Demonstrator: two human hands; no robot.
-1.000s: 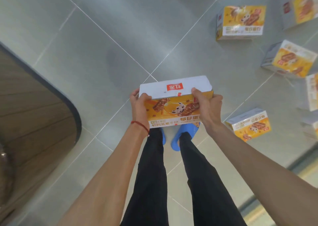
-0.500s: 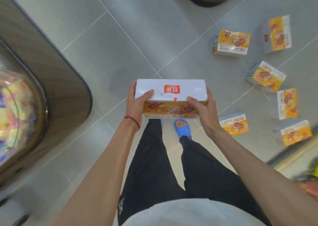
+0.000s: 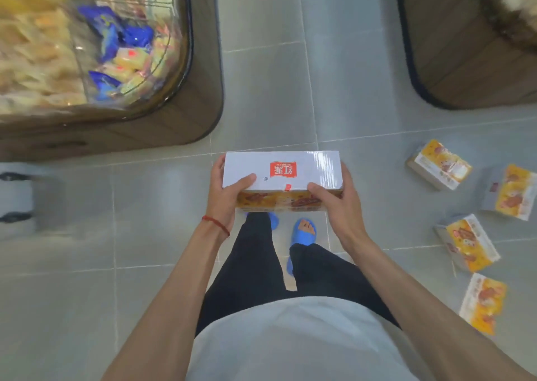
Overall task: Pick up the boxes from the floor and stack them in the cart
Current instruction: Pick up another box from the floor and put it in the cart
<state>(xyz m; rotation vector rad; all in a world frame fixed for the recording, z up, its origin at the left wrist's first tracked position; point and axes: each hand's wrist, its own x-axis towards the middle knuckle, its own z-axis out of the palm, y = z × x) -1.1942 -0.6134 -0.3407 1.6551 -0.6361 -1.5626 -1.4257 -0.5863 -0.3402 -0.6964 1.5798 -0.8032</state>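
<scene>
Box (image 3: 282, 171) held level in front of the body, one hand at each end.

The left hand (image 3: 223, 197) and right hand (image 3: 337, 203) each grip a short end, thumbs lying on the white top and fingers wrapped round the ends. The box sits dead centre, above the feet. Four more boxes (image 3: 465, 244) lie on the floor (image 3: 363, 90) from 3 to 4 o'clock. It looks like stiff card under glossy film, light but probably slick, so an end grip suits it. A blurred shape (image 3: 17, 194) at 9 o'clock may be the cart.
</scene>
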